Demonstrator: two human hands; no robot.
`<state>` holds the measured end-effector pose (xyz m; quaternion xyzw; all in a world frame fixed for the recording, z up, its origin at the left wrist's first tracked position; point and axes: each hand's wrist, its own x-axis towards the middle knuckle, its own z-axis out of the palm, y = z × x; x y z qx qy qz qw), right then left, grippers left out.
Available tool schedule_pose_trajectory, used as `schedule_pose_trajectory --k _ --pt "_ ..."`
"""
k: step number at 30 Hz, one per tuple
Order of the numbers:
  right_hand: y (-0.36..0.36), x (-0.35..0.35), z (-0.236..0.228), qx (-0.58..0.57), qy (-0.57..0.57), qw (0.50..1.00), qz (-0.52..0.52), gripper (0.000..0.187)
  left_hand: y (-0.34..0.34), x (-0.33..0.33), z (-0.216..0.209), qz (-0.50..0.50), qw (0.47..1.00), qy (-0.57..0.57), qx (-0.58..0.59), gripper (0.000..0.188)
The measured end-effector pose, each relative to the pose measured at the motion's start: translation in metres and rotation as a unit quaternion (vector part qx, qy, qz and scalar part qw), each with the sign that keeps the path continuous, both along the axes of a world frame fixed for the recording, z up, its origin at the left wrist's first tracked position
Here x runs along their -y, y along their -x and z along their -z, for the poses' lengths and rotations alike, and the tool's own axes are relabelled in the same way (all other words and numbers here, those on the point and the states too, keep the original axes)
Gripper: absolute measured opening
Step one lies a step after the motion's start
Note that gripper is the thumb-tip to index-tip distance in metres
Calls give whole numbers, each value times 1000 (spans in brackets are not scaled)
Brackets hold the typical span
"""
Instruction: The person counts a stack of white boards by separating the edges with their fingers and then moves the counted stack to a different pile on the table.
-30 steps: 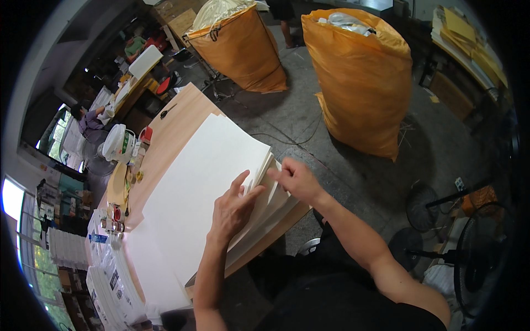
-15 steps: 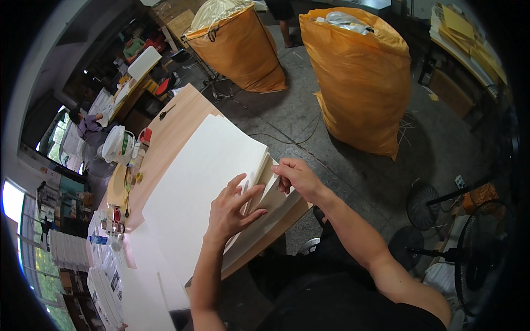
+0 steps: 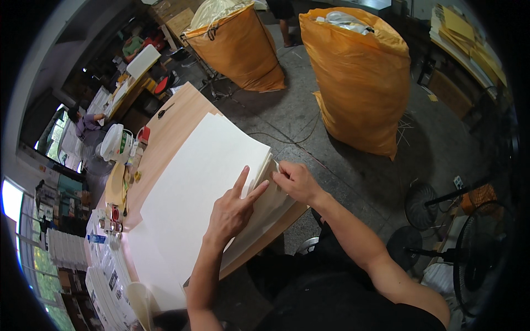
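A stack of large white sheets [image 3: 201, 160] lies across the wooden table in front of me. My left hand [image 3: 231, 214] rests at the stack's near right edge, its index and middle fingers stretched apart over the paper. Just right of it, my right hand [image 3: 297, 183] is closed at the stack's right corner. Its curled fingers pinch the edge of a sheet [image 3: 277, 164] that stands out from the side. The fingertips are partly hidden, so how many sheets they hold cannot be told.
Scissors [image 3: 165, 111], a white bucket [image 3: 114, 144] and tape rolls [image 3: 115, 226] sit along the table [image 3: 185, 105]. Two big orange sacks [image 3: 356, 83] stand on the floor beyond. Black fans [image 3: 475, 254] are at the right. Other people [image 3: 86, 122] sit far left.
My left hand's fingers have stretched out flatter along the stack's edge. The right hand has turned and shifted slightly down. A sheet at the lower left now shows a curled end.
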<state>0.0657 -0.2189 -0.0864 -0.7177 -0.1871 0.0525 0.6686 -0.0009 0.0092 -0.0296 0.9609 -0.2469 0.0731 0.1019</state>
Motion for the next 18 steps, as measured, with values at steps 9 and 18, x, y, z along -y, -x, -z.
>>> schedule_pose_trajectory --k 9,18 --pt "-11 2 -3 -263 -240 928 -109 34 3 -1 3 -16 997 71 37 59" --pt "-6 5 1 -201 -206 953 -89 34 -1 -6 0 -11 998 65 12 49"
